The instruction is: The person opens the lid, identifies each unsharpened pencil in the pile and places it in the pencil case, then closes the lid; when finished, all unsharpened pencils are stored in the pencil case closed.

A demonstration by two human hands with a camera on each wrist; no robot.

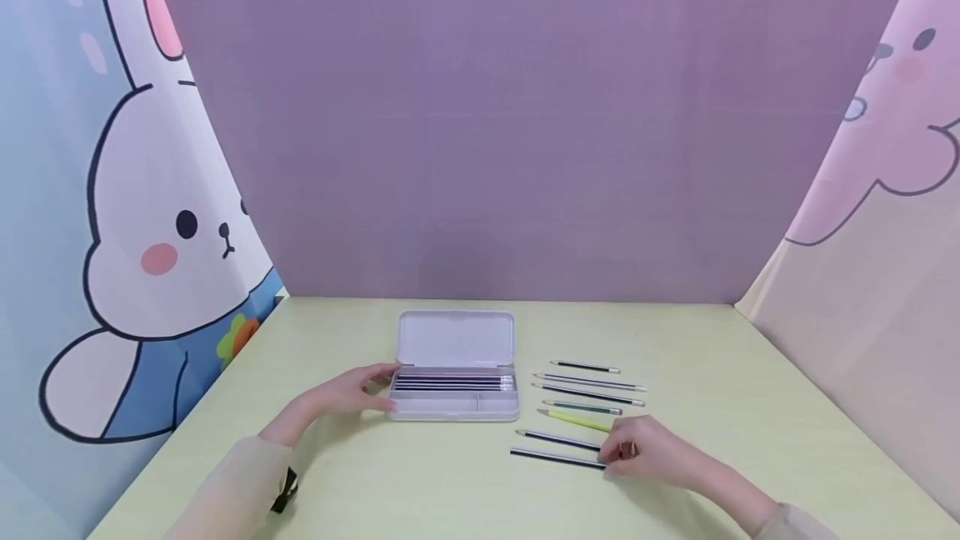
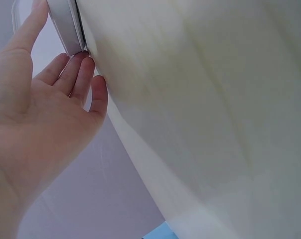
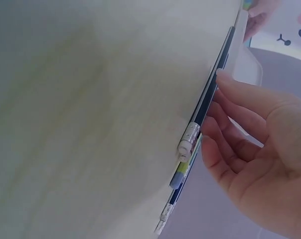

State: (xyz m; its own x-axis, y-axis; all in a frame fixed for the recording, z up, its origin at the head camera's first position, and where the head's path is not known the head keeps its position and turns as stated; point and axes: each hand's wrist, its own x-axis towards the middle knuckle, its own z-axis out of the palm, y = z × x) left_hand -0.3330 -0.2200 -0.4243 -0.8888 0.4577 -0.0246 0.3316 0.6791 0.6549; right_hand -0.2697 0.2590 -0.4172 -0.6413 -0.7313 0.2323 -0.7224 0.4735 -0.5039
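Observation:
A white pencil case (image 1: 454,417) lies open on the table, its lid (image 1: 456,338) tilted back. Several dark striped pencils (image 1: 448,384) lie side by side in its rear compartment. My left hand (image 1: 351,391) holds the case by its left end, thumb at the front corner and fingers towards the back. Low over the table, my right hand (image 1: 651,450) pinches the nearest dark pencil (image 3: 204,102) between thumb and fingers, with its silver-banded eraser end sticking out past the hand. Just behind lies another dark pencil (image 1: 557,439), its right end covered by the hand.
Right of the case, a yellow-green pencil (image 1: 573,419), a short green pencil (image 1: 581,407) and several dark pencils (image 1: 588,394) lie roughly parallel. A purple cloth backdrop (image 1: 510,123) rises behind the table (image 1: 390,490), with cartoon-print curtains (image 1: 150,190) at the sides.

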